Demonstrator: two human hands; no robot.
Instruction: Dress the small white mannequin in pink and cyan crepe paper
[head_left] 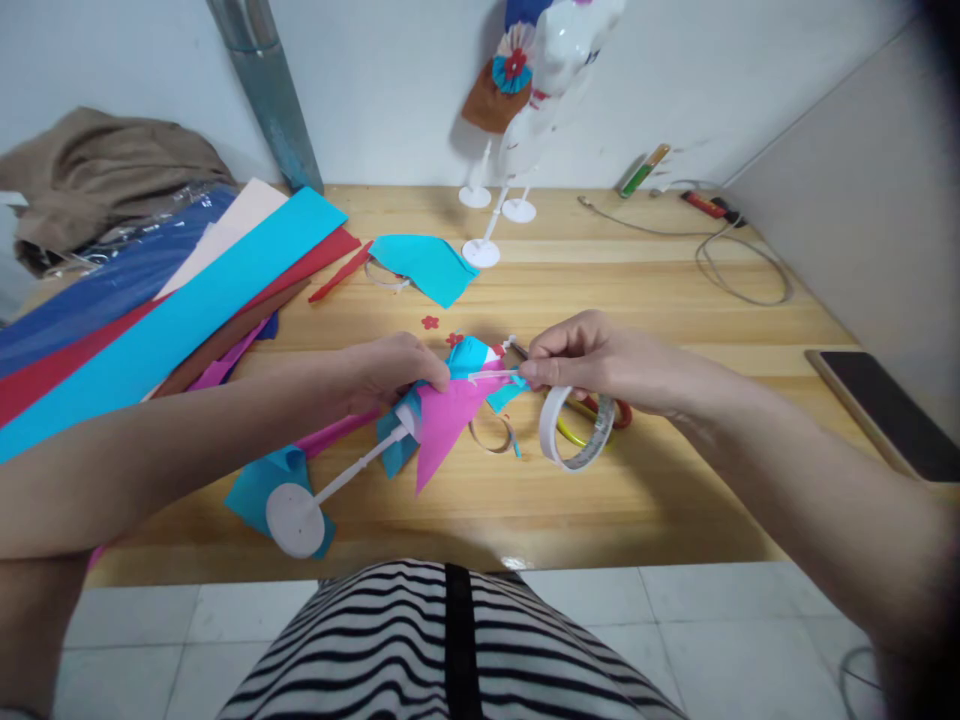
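Observation:
Close to the table's middle, my left hand (416, 365) pinches a pink paper piece (446, 420) joined to light blue paper (469, 357). A white stand (296, 520) with a round base tilts out below that hand, its pole reaching up to the papers. My right hand (574, 355) has thumb and fingers closed on a narrow whitish tape strip (495, 375), stretched across to the pink paper. Just beneath the right hand is a white tape roll (551, 430), seen on its side. Scissors with yellow and red handles (622, 413) lie partly hidden behind the roll.
Long paper sheets (225, 285) in several colours cover the left side. White stands (481, 253) and a white cat-like figurine (566, 50) are at the back. A phone (892, 410) lies right, a cable (705, 250) behind it. Red paper flowers (430, 322) lie beyond my hands.

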